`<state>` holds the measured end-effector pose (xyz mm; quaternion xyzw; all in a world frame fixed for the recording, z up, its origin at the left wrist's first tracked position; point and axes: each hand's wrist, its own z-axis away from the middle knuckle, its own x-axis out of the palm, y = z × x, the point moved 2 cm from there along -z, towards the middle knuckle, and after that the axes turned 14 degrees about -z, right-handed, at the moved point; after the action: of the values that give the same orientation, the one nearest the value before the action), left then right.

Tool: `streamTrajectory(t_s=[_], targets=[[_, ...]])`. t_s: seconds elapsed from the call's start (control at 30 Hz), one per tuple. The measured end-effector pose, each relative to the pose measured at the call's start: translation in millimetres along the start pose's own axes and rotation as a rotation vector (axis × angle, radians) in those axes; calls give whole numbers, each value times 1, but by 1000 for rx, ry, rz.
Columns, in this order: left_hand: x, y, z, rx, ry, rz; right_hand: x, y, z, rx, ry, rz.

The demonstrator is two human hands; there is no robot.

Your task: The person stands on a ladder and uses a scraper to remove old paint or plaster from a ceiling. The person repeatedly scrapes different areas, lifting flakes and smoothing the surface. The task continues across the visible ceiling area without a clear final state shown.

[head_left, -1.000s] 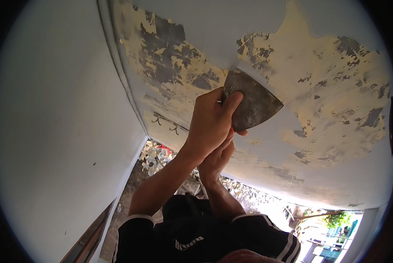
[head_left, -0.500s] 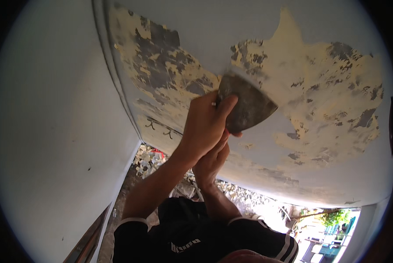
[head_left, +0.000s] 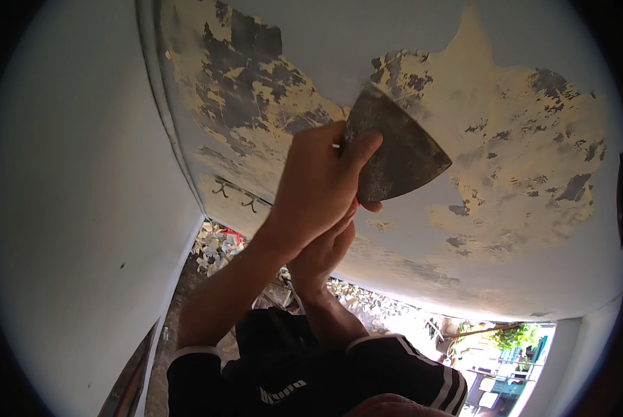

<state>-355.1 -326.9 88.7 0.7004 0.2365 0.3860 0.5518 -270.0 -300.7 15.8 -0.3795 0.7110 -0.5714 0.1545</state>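
A wide metal scraper (head_left: 402, 149) with a worn, dark blade is held up against a grey painted wall (head_left: 395, 28). My left hand (head_left: 315, 184) is closed round it, thumb pressed flat on the blade's face. Below it my right hand (head_left: 325, 250) is closed at the handle end, partly behind the left wrist. Most of the handle is hidden by the hands. Around the blade the paint has come off in large yellowish and dark grey patches (head_left: 527, 139).
A rack with dark hooks (head_left: 251, 203) is fixed to the wall at lower left. Pale flakes and debris (head_left: 218, 243) lie on the floor along its foot. A plain wall (head_left: 68, 194) stands at left. Bright daylight and a green plant (head_left: 516, 337) show at lower right.
The scraper, still in both hands, has moved slightly up relative to my body. The view has shifted a little, with the hooks and floor now further left.
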Motion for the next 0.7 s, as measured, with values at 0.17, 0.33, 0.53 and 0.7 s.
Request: streamTrajectory(t_s=[0.17, 0.33, 0.53, 0.7], targets=[[-1, -17, 2, -118, -54, 65, -3, 11, 8, 36, 85, -62], [-3, -9, 5, -137, -108, 44, 3, 11, 9, -58, 89, 51], [1, -14, 6, -68, -101, 130, -6, 8, 3, -172, 70, 180], [29, -40, 2, 19, 85, -13, -75, -51, -23, 205, -162, 169]])
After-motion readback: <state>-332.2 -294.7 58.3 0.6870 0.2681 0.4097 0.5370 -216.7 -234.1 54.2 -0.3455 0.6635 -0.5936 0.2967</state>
